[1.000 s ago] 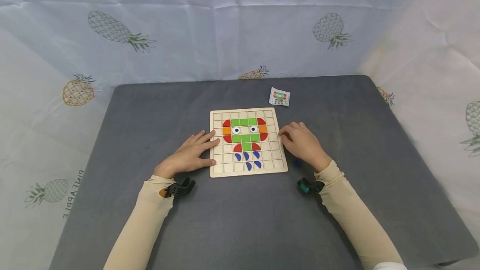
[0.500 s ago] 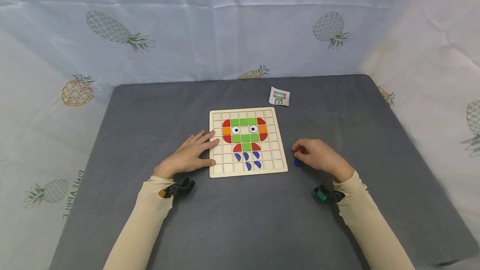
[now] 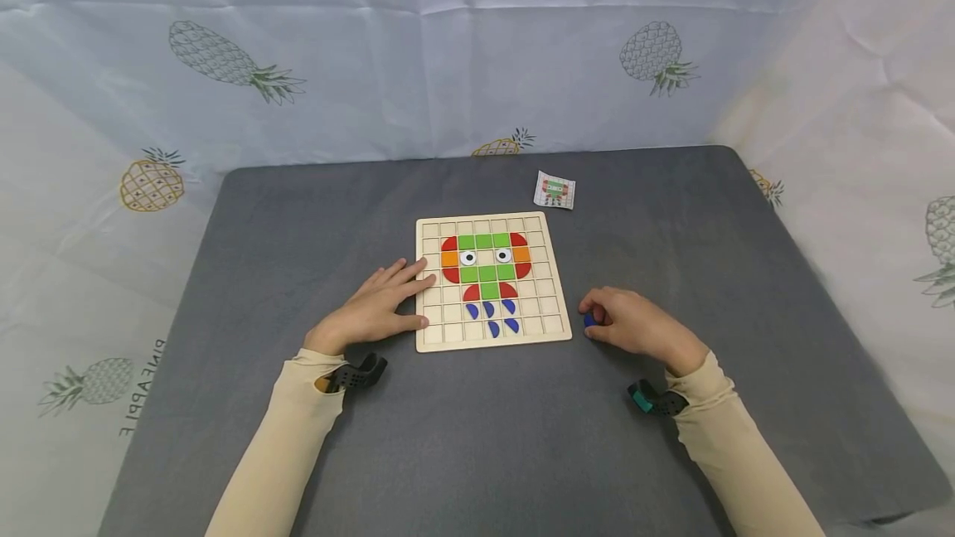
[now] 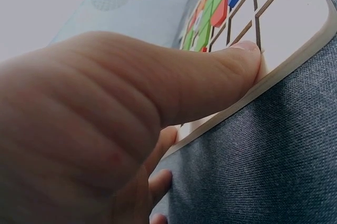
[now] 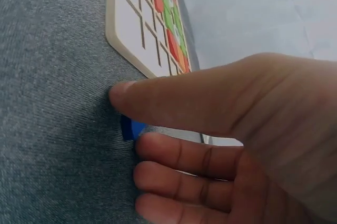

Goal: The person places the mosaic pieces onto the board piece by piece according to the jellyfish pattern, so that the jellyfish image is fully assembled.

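Observation:
A wooden grid board [image 3: 554, 317] lies on the table, bearing a figure of green, red, orange and blue tiles with two eye tiles. Several blue half-circle tiles [image 3: 493, 329] sit in its lower squares. My left hand [image 3: 366, 313] rests at the board's left edge with fingers spread; in the left wrist view its thumb [image 4: 226, 74] presses on the rim. To the right of the board, my right hand [image 3: 634, 321] pinches a loose blue half-circle tile [image 5: 130, 128] at the table surface. That tile stands tilted between thumb and fingers, partly hidden by them.
A small picture card [image 3: 555, 190] with a similar tile figure lies behind the board, toward the right. The dark grey table [image 3: 477, 437] meets a pineapple-print cloth [image 3: 448, 65] at its back edge.
My right hand has moved from the board's right edge toward me and to the right, and has taken hold of the loose blue tile. The left hand stays on the board.

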### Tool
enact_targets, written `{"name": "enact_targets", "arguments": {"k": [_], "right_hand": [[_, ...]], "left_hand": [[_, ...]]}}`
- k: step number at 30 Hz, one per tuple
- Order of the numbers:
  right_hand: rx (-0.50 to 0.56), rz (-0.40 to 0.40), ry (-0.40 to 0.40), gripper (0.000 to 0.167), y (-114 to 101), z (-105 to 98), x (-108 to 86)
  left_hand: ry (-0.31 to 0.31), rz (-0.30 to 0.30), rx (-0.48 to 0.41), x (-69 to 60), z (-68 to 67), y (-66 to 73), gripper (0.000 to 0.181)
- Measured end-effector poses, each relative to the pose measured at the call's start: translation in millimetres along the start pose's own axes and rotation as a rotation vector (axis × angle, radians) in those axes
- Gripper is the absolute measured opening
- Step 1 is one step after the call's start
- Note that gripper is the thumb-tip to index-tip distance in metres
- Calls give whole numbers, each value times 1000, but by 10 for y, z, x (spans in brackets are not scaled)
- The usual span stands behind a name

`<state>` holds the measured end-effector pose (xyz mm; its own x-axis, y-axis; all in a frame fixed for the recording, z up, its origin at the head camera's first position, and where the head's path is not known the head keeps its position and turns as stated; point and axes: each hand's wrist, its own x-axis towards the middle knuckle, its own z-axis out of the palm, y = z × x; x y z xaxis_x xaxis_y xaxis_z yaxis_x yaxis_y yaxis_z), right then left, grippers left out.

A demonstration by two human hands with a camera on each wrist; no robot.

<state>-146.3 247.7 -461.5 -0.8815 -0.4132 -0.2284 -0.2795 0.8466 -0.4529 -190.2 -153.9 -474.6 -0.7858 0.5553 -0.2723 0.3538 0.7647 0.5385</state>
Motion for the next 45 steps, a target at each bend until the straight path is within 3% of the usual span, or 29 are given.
{"name": "enact_targets", "arguments": {"k": [7, 16, 26, 45], "right_hand": [[0, -5, 21, 16, 1, 21, 33], [31, 13, 20, 22, -19, -15, 89], [114, -75, 151, 21, -227, -163, 258], [213, -241, 151, 18, -730, -308, 659]], "left_hand": [[1, 7, 5, 5, 10, -11, 73], [5, 11, 0, 14, 25, -9, 73], [-1, 7, 10, 5, 7, -9, 72], [0, 9, 2, 5, 13, -1, 72]]}}
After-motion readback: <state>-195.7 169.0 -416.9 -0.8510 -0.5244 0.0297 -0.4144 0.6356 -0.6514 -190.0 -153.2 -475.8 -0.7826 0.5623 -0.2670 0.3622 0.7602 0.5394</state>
